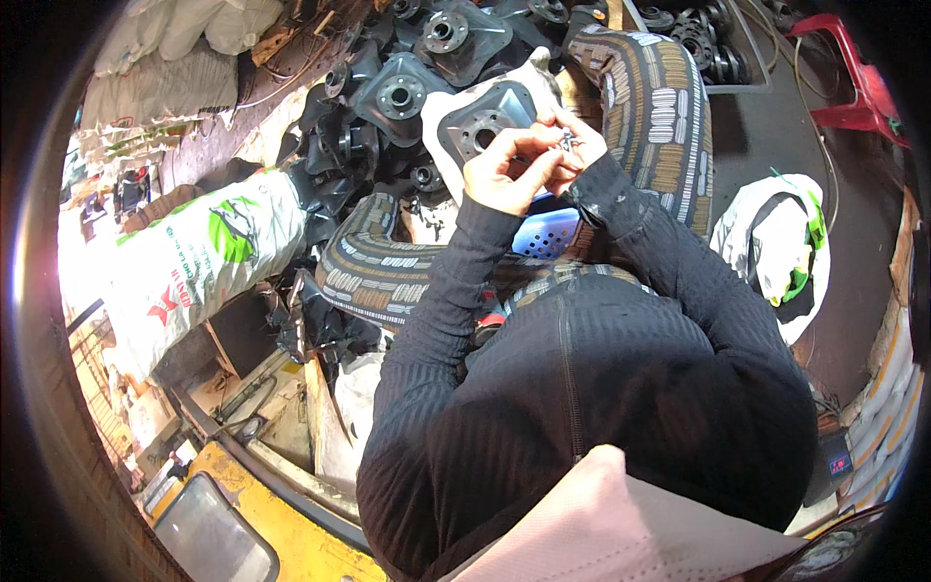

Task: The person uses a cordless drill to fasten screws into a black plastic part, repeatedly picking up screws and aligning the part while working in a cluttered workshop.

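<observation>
Both my hands are raised close together over a dark square metal part with a round hub [477, 128], which lies on a white sack [438, 121]. Bent fingers close my right hand [585, 145] around a few small shiny metal pieces [568, 142], too small to name surely. My left hand [504, 173] is closed beside it, thumb and fingers pinched toward the right hand's fingers. Whatever the left fingertips pinch is too small to make out. Under my wrists shows a light-blue plastic piece with round holes [544, 236].
Many similar dark hub parts [400, 95] are heaped ahead and to the left. A white printed sack [208, 257] lies at left. At right are an open white bag [771, 242], a red plastic stool [853, 82] and a crate of dark parts [713, 48]. Patterned trousers [655, 121] cover my legs.
</observation>
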### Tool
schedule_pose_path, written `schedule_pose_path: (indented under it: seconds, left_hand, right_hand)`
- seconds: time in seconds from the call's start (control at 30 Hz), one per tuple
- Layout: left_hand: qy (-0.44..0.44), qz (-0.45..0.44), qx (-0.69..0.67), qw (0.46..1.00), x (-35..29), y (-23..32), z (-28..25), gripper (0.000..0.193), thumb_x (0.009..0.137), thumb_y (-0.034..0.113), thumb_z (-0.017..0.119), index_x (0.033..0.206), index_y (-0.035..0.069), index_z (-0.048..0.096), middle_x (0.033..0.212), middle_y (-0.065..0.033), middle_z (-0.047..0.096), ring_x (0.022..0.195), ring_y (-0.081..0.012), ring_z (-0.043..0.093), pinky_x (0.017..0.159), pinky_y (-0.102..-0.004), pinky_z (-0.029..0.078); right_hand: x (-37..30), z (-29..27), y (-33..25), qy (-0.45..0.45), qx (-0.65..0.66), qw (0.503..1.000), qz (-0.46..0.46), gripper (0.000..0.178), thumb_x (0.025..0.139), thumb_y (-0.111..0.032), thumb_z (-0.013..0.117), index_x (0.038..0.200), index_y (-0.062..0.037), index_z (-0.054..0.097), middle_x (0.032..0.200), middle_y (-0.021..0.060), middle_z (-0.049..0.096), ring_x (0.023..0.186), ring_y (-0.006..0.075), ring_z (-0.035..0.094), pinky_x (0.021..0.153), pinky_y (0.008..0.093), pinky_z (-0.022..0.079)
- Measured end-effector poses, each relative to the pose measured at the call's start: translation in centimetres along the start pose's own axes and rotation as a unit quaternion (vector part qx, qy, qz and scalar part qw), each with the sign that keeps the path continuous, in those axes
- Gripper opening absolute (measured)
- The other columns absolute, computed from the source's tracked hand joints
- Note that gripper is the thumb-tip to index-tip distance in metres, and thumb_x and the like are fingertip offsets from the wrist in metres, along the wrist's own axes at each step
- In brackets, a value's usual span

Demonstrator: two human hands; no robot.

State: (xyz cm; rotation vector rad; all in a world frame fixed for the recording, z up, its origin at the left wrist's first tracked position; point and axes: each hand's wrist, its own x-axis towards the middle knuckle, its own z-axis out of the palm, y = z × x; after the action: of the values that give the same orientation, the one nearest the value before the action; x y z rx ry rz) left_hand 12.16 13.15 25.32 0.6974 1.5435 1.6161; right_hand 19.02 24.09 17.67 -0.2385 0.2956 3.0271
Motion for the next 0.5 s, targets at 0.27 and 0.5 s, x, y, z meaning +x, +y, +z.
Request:
schedule_pose_path:
  seconds: [0.27, 0.5]
  left_hand:
    - [0.249, -0.003, 0.342, 0.906, -7.8, 4.3, -13.9, 0.011, 0.078, 0.003, 0.067, 0.084, 0.003, 0.058, 0.077, -0.0029, 0.061, 0.067, -0.0081, 0.056, 0.063, -0.0221, 0.046]
    - [0.352, -0.066, 0.519, 0.776, -19.4, 2.2, -18.7, 0.010, 0.076, 0.007, 0.068, 0.079, 0.004, 0.059, 0.067, -0.0004, 0.058, 0.057, -0.0068, 0.053, 0.054, -0.0212, 0.045]
  right_hand:
    - [-0.2, -0.8, -1.3, 0.165, -0.093, 0.981, -0.042, 0.027, 0.092, -0.024, 0.051, 0.108, -0.0037, 0.056, 0.087, 0.0027, 0.060, 0.075, 0.0147, 0.059, 0.053, 0.0208, 0.048]
    - [1.2, -0.5, -1.0, 0.261, -0.250, 0.930, -0.060, 0.031, 0.090, -0.024, 0.055, 0.115, -0.0065, 0.057, 0.077, -0.0047, 0.049, 0.059, 0.0037, 0.045, 0.045, 0.0157, 0.037]
